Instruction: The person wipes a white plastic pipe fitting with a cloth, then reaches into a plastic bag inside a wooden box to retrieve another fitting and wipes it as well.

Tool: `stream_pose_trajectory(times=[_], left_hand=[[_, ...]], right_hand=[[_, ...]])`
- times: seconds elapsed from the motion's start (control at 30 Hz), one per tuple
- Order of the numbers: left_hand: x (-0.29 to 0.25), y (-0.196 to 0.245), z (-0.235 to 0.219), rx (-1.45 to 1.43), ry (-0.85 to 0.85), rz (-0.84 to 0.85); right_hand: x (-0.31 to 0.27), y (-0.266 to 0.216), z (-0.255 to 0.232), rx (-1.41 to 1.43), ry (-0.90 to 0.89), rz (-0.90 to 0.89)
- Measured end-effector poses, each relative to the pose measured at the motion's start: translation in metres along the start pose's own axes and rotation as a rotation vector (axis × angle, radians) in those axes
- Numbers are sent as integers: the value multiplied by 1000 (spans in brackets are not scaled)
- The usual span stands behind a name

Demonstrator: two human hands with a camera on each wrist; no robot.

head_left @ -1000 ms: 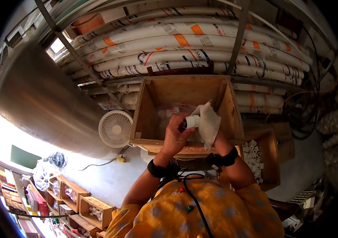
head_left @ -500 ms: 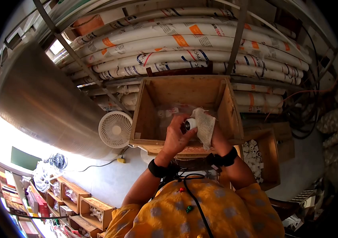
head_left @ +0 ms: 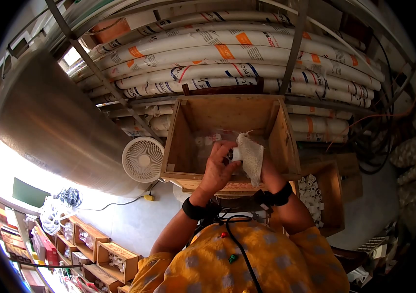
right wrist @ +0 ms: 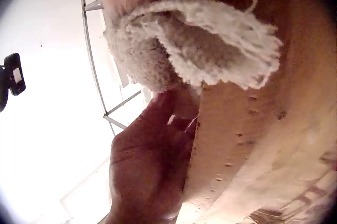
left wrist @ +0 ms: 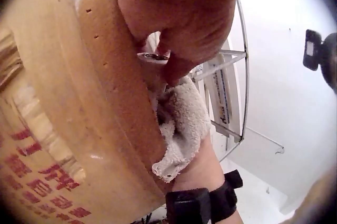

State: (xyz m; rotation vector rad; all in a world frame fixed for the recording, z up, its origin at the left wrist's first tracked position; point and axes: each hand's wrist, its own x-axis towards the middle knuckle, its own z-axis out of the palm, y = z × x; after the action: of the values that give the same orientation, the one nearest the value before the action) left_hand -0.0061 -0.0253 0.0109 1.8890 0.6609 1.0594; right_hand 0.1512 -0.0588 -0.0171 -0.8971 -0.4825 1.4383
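Note:
In the head view my left hand (head_left: 216,168) pinches a small white pipe fitting (head_left: 237,155) between thumb and fingers, over the front part of a wooden box. The fitting has a dark round opening, which also shows in the left wrist view beneath the fingers. My right hand (head_left: 269,173) holds a pale, rough-woven cloth (head_left: 252,160) against the fitting's other side. That cloth (right wrist: 226,42) drapes over most of the right hand's fingers and hides them. In the right wrist view the left hand (right wrist: 152,163) lies beneath the cloth.
The wooden box (head_left: 169,141) holds clear plastic wrapping and some white pieces. A white fan (head_left: 143,158) stands left of it. At right, another wooden box (head_left: 334,195) contains several white fittings. Wrapped white pipes (head_left: 208,51) lie on a metal rack behind.
The cloth has come down and slightly left, folding closer around the fitting. The fitting has turned a little between the hands. My left hand stays in nearly the same place.

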Motion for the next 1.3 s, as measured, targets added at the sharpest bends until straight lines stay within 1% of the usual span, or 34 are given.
stream_pose_trajectory(times=[0.1, 0.17, 0.23, 0.3, 0.4, 0.5, 0.6, 0.63, 0.7, 0.8, 0.9, 1.0, 1.1, 1.17, 1.2, 1.23, 1.3], left_hand=[[1, -2, 2, 29, 19, -21], [2, -2, 3, 64, 23, -60], [2, 2, 3, 98, 18, -118], [3, 5, 3, 124, 17, -118], [2, 7, 3, 128, 28, -92], [-1, -2, 5, 54, 54, -82], [-2, -12, 7, -40, 85, -68], [-2, -12, 7, -69, 96, -60], [-2, -6, 4, -28, 84, -47], [-1, 1, 2, 24, 62, -38], [0, 0, 2, 70, 52, -39], [1, 2, 5, 88, 63, -66], [1, 3, 6, 101, 58, -107], [1, 4, 5, 117, 49, -114], [1, 5, 5, 127, 45, -107], [1, 5, 5, 137, 42, -99], [0, -4, 5, 77, 53, -63]], right_hand=[[0, -3, -1, -32, -77, -14], [-4, -4, 2, -195, -36, -104], [-5, -2, 0, -353, -33, -207], [1, 4, -8, -507, -69, -323], [2, 7, -10, -576, -24, -360], [-1, 5, -11, -415, -81, -294], [7, 10, -15, -283, -37, -175], [7, 8, -13, -325, -36, -154], [3, 0, -4, -408, -34, -112], [-7, -5, 11, -471, -85, -294], [-9, -9, 11, -234, -142, -150], [-9, -5, 9, -481, -122, -313], [8, 10, -11, -278, -86, -258], [12, 16, -19, -442, -48, -317], [12, 16, -20, -467, -33, -315], [12, 17, -21, -491, -18, -313], [11, 16, -21, -424, 5, -247]])
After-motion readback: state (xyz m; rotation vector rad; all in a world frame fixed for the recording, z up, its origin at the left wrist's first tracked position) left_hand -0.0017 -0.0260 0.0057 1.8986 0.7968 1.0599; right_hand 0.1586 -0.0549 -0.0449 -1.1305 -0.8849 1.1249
